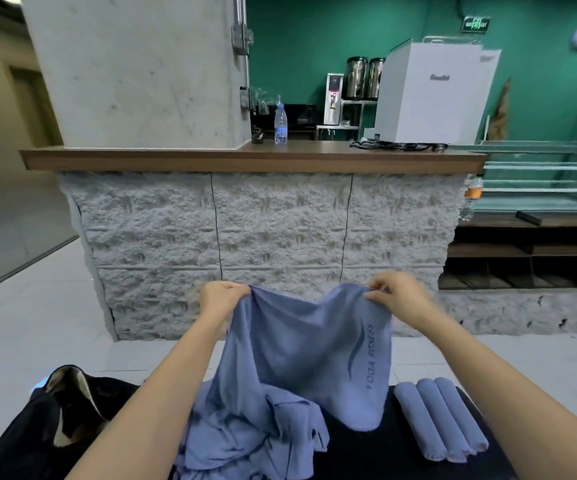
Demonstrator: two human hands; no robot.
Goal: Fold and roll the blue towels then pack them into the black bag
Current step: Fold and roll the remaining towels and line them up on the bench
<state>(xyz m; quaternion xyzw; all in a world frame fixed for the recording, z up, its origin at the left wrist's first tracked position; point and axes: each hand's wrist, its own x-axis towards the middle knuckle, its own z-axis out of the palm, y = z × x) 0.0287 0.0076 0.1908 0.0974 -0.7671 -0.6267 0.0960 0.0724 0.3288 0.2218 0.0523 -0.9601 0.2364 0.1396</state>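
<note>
Hands, left hand [219,297], right hand [399,294], pinching blue towel [309,341] corners aloft

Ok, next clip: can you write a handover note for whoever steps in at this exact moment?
Left hand: pinches one top corner of the raised blue towel.
Right hand: pinches the other top corner.
Things: pile of loose towels lies below it; three rolled towels lie side by side on the dark surface, right; black bag sits open, left.
Done: three towels rolled.
Left: fold and roll the raised towel and the pile, then pack all rolls; none visible in the bag.
</note>
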